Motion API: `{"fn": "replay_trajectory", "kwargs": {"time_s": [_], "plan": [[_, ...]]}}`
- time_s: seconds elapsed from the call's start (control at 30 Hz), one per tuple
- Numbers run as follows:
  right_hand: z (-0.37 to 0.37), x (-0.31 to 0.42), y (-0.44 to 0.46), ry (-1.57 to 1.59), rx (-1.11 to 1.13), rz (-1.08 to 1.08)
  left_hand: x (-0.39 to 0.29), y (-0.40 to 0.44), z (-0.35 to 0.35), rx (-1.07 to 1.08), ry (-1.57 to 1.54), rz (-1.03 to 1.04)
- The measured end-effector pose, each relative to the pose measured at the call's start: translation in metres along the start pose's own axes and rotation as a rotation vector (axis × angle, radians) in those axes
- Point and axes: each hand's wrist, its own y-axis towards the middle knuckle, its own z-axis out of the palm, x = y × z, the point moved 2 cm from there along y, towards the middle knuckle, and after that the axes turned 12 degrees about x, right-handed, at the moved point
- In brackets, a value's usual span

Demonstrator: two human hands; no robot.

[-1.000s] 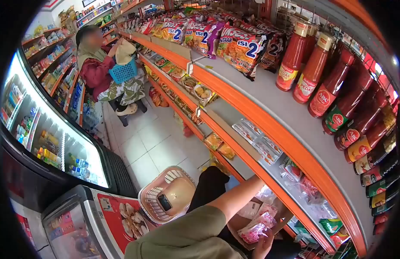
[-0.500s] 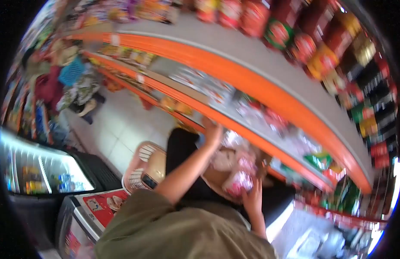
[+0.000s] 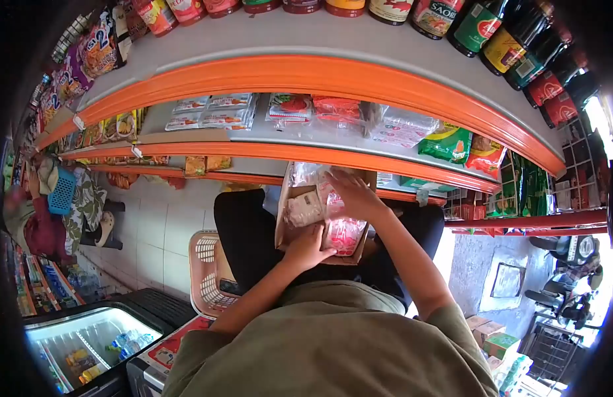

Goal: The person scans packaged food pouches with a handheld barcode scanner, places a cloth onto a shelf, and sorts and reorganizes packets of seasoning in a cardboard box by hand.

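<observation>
An opened cardboard box [image 3: 280,228] rests between my knees, below the lower shelf edge. Clear plastic packs fill it: a whitish pack [image 3: 304,209] on the left and a pink-and-white pack [image 3: 344,236] on the right. My left hand [image 3: 305,251] reaches into the near side of the box, thumb apart from the fingers, touching the packs. Across the top of the packs lies my right hand [image 3: 354,196], fingers stretched out and spread. Neither hand visibly grips a pack, though some fingertips are partly hidden.
Ahead, an orange-edged shelf [image 3: 306,73] holds sauce bottles [image 3: 478,28]; packets [image 3: 214,111] lie on the tier below. A plastic basket [image 3: 204,278] stands at my left, near a glass-topped freezer [image 3: 94,341]. Another person [image 3: 55,218] is in the aisle at far left.
My view has turned and levelled. My left hand has left the shelf edge and come down into the box; my right hand has moved from the pink pack's near end to across the packs.
</observation>
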Motion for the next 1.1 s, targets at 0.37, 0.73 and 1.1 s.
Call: {"fn": "replay_trajectory", "kwargs": {"time_s": [0.37, 0.73, 1.1], "plan": [[-0.005, 0.031, -0.026, 0.102, 0.464, 0.167, 0.006, 0.012, 0.004, -0.062, -0.187, 0.042], [-0.003, 0.083, -0.058, 0.043, 0.18, 0.168, 0.031, 0.019, 0.019, 0.071, -0.414, 0.22], [0.067, 0.047, 0.07, 0.245, 0.223, -0.156, -0.009, -0.002, -0.008, 0.014, -0.092, 0.145]]}}
